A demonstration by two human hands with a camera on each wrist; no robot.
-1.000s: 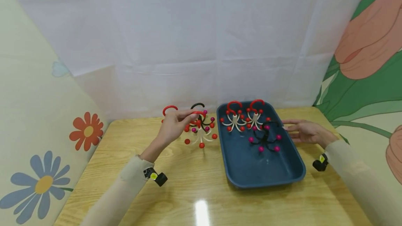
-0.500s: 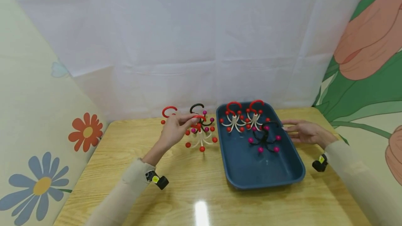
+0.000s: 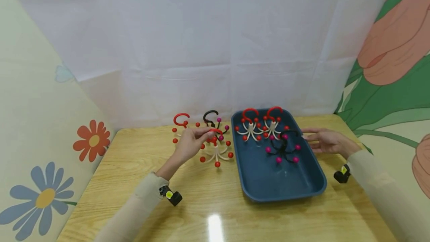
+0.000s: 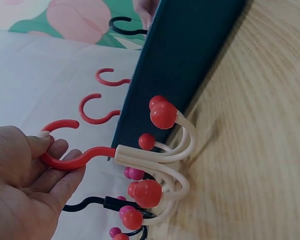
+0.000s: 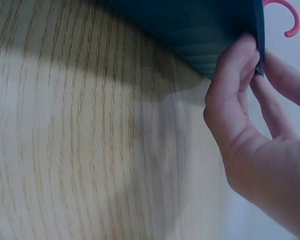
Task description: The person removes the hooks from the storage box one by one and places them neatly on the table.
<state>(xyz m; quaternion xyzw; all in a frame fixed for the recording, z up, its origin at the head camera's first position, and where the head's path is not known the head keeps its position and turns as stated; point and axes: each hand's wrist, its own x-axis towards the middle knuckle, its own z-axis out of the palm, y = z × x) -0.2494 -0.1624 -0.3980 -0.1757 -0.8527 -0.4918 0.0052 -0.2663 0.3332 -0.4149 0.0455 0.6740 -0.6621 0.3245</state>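
My left hand (image 3: 189, 145) pinches the red top hook of a white hanging hook (image 4: 152, 155) whose curved arms end in red balls. It hangs upright, arms low over the table left of the tray; whether it touches the wood I cannot tell. Behind it stand a black hanging hook (image 3: 210, 114) with magenta balls and another white-and-red one (image 3: 181, 115), partly covered by my left hand. On the right, my right hand (image 3: 327, 141) holds the side rim of the dark blue tray (image 3: 282, 196), with fingers on both sides of the rim (image 5: 260, 60).
Inside the tray, two white-and-red hanging hooks (image 3: 250, 128) stand at the back and a black one with magenta balls (image 3: 283, 148) sits nearer the middle. The wooden table (image 3: 188, 212) ends at a white cloth (image 3: 174, 47) behind, with flower-printed panels on both sides.
My left hand has moved slightly toward me and down with the white-and-red hanging hook, uncovering more of the hooks behind. The right hand and tray have stayed put.
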